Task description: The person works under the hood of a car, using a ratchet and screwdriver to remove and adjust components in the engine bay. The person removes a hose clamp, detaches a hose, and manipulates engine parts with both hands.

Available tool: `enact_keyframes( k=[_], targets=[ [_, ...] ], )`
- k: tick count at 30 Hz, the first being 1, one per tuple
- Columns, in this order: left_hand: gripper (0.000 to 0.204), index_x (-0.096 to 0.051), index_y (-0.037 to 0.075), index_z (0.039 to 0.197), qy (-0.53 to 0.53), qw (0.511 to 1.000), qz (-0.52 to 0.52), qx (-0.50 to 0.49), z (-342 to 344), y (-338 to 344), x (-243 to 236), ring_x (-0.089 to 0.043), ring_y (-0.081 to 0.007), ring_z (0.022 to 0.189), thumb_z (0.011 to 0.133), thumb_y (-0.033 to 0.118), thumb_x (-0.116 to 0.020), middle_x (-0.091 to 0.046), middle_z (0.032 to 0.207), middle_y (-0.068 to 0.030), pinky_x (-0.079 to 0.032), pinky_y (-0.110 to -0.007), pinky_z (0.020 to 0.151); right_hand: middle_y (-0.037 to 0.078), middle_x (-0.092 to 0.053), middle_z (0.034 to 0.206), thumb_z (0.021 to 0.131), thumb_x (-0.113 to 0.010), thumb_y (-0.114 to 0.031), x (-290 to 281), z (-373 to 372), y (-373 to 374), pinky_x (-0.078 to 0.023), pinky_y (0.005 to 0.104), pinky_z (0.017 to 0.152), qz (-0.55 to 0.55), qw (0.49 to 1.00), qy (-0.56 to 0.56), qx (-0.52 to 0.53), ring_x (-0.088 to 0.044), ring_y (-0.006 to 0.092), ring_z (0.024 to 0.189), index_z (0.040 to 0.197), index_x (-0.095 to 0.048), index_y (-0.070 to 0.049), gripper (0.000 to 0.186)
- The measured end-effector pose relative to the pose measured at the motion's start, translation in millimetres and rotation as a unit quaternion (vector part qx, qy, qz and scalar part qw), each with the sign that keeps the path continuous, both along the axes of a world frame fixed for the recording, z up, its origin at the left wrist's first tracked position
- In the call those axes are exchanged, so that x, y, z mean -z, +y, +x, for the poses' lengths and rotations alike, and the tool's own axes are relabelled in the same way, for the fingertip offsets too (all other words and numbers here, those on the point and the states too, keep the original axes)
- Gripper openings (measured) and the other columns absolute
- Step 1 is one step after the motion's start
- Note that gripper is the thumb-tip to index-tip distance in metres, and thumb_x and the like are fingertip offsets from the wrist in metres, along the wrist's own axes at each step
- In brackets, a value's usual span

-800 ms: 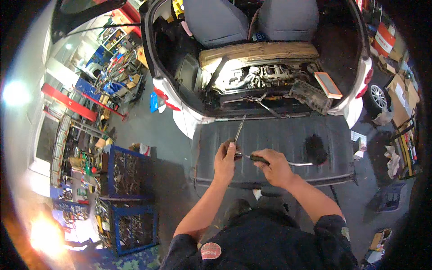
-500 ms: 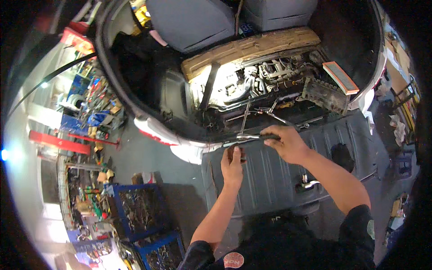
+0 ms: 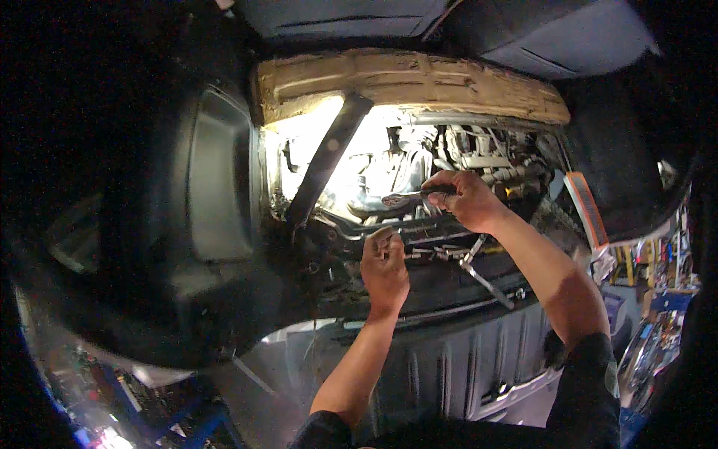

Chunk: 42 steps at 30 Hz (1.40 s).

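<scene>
Forward swept both hands, from tailgate [image 3: 430, 367] to engine bay [image 3: 479, 153]! Over the engine, the right hand [image 3: 465, 200] gripped the ratchet [image 3: 400, 199], head towards nine o'clock; at its eight o'clock, the left hand's [image 3: 385, 262] fingers curled, whether around anything I couldn't tell.

The left hand [image 3: 385, 268] points toward 12 o'clock, fingers curled; at its 2 o'clock, the right hand [image 3: 465, 202] grips, right forearm [image 3: 544, 273] angled toward 10 o'clock.
</scene>
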<state>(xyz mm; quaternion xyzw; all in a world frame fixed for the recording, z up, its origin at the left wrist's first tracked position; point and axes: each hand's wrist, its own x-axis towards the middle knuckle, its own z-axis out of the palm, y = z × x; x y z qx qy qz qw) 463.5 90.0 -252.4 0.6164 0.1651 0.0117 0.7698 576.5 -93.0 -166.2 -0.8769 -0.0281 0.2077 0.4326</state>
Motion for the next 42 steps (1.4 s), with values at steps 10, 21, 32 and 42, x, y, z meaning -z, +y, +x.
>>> enact_keyframes(
  k=[10, 21, 32, 42],
  targets=[
    [0.031, -0.067, -0.003, 0.115, 0.022, 0.982, 0.177, 0.057, 128.4, -23.8, 50.0, -0.072, -0.0402, 0.091, 0.094, 0.020, -0.066, -0.074, 0.096, -0.0247, -0.056, -0.047, 0.084, 0.001, -0.071, 0.086, 0.092, -0.068, -0.014, 73.3, 100.3, -4.7, -0.049, 0.0246, 0.067, -0.021, 0.998, 0.045, -0.037, -0.058, 0.0060, 0.074, 0.109, -0.073, 0.000, 0.022],
    [0.027, -0.070, -0.003, 0.101, -0.089, 0.877, 0.452, 0.140, 158.4, -22.6, 78.7, -0.068, -0.0378, 0.084, 0.089, 0.020, -0.064, -0.068, 0.091, -0.0233, -0.055, -0.047, 0.082, 0.014, -0.074, 0.099, 0.094, -0.064, -0.012, 109.3, 116.5, 0.9, -0.053, 0.0332, 0.084, -0.036, 0.993, -0.067, -0.087, -0.068, 0.0202, 0.090, 0.108, -0.072, 0.004, 0.023],
    [0.033, -0.064, -0.006, 0.120, 0.136, 0.963, -0.062, 0.226, 185.6, -7.0, 79.1, -0.068, -0.0252, 0.099, 0.096, 0.016, -0.067, -0.071, 0.110, -0.0180, -0.053, -0.038, 0.091, 0.021, -0.073, 0.113, 0.094, -0.063, -0.015, 116.8, 109.7, 4.3, -0.055, 0.0409, 0.093, -0.106, 0.983, -0.095, -0.118, -0.070, 0.0355, 0.104, 0.112, -0.073, 0.000, 0.025],
    [0.025, -0.065, -0.004, 0.116, 0.187, 0.908, -0.361, 0.098, 178.0, -15.8, 89.9, -0.067, -0.0190, 0.095, 0.096, 0.010, -0.065, -0.070, 0.107, -0.0121, -0.053, -0.032, 0.086, 0.022, -0.074, 0.107, 0.092, -0.064, -0.013, 120.4, 101.3, 10.9, -0.057, 0.0416, 0.086, -0.091, 0.984, -0.121, -0.096, -0.073, 0.0373, 0.099, 0.113, -0.072, 0.001, 0.026]
  ],
)
